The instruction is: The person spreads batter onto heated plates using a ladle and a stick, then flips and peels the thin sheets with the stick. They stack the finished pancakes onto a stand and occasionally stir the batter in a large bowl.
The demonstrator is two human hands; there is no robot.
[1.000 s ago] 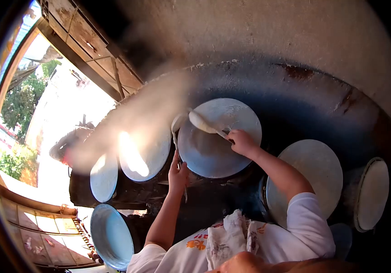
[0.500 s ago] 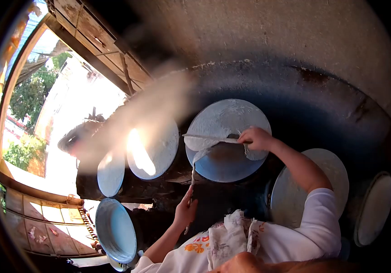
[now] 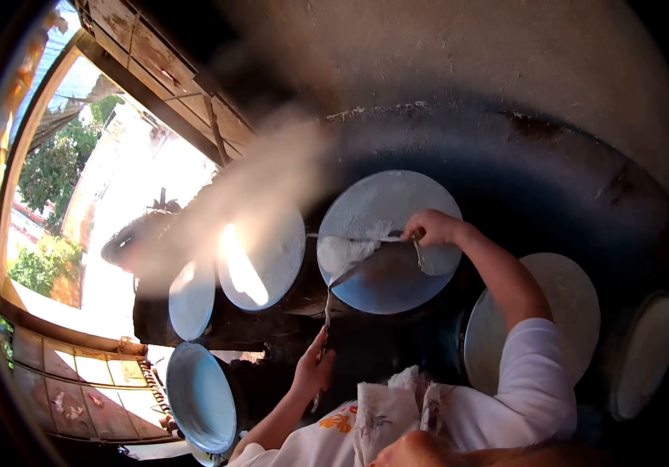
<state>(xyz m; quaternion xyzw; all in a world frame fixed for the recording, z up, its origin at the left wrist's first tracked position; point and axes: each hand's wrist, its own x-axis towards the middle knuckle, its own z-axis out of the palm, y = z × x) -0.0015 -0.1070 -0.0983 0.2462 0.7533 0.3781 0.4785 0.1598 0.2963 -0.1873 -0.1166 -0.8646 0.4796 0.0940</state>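
My right hand [image 3: 432, 228] is closed around a thin, pale-coated stick [image 3: 366, 238] lying level across a large round pan [image 3: 393, 296]. My left hand [image 3: 313, 370] grips a long, narrow tool with a whitish handle [image 3: 328, 311]; its flat end reaches the pan, though I cannot make out its exact shape. A soft white lump of batter or paste [image 3: 344, 253] sits at the pan's left side, between stick and tool. Whitish film covers the pan's upper part, while the lower part looks smooth and bluish. A limp white scrap hangs below my right hand.
More round pans or lids stand left [image 3: 264, 280], far left [image 3: 192, 303] and right [image 3: 544, 311]. A deep basin with pale liquid [image 3: 201, 397] is at lower left. A sooty curved wall [image 3: 506, 148] rises behind. Blurred haze covers part of the view.
The white strip that stretched between stick and tool is now gathered as a lump at the pan's left. My right hand has shifted slightly left and up; my left hand slightly left and down.
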